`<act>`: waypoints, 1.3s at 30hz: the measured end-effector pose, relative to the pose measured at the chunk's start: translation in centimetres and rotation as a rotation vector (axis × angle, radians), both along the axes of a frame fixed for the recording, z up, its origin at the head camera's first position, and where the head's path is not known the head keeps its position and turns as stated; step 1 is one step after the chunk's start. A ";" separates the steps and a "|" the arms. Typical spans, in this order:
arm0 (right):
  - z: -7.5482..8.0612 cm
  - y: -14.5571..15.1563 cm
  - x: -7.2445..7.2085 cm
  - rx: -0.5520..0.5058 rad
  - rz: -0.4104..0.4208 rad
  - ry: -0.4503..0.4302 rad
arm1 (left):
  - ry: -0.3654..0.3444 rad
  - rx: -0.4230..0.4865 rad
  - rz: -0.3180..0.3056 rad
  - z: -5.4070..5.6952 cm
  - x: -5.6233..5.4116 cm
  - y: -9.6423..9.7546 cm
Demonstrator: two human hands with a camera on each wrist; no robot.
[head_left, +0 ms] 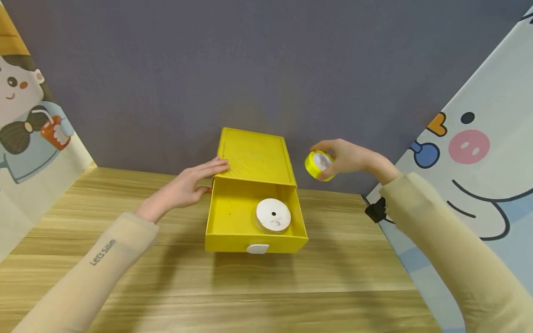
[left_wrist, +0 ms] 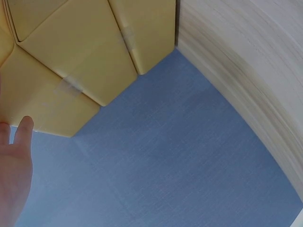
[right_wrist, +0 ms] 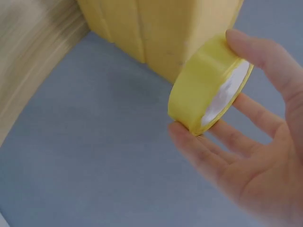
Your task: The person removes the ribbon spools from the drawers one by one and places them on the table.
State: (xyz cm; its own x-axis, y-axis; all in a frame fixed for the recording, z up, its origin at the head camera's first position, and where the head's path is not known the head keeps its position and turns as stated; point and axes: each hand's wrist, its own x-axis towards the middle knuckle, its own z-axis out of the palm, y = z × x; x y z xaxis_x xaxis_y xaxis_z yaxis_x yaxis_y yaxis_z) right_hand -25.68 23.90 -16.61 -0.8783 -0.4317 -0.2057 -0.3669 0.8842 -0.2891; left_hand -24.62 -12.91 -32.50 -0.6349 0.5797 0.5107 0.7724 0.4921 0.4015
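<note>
A yellow drawer box (head_left: 256, 155) stands with its drawer (head_left: 237, 243) pulled out towards me. Inside the drawer, on the right, lies a white disc-shaped spool (head_left: 273, 215) with a small centre hole. My left hand (head_left: 189, 185) rests its straight fingers on the top left edge of the box, its thumb beside the box's side. In the left wrist view, fingertips (left_wrist: 26, 124) touch the yellow wall. Right of the box, my right hand (head_left: 347, 157) holds a roll of yellow tape (right_wrist: 201, 87) in the air, pinched between thumb and fingers, its white inner ring showing.
The box stands on a wood-grain table (head_left: 166, 286) near a grey-blue backdrop (head_left: 175, 83). Cartoon-printed panels flank it, one on the left (head_left: 29, 111) and one on the right (head_left: 479, 185). A small black object (head_left: 376, 210) sits by the right panel. The drawer has a white pull tab (head_left: 257, 249).
</note>
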 end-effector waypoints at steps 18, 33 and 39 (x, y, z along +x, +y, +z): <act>-5.1 1.7 -1.6 0.019 -0.026 -0.017 | 0.000 -0.013 0.004 0.0 0.0 0.0; -8.3 3.0 -2.6 0.011 -0.036 -0.026 | 0.010 -0.001 0.003 -0.1 -0.1 0.1; -10.1 3.2 -3.0 -0.020 -0.058 -0.061 | 0.000 -0.002 0.005 -0.1 0.0 0.1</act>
State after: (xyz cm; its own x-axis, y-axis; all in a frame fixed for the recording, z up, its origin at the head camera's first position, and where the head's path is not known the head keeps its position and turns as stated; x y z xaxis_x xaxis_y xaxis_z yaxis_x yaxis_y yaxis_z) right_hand -28.67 27.05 -26.69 -0.8880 -0.3850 -0.2515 -0.2966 0.8974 -0.3268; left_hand -24.61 -12.78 -32.60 -0.6376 0.5773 0.5101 0.7701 0.4967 0.4003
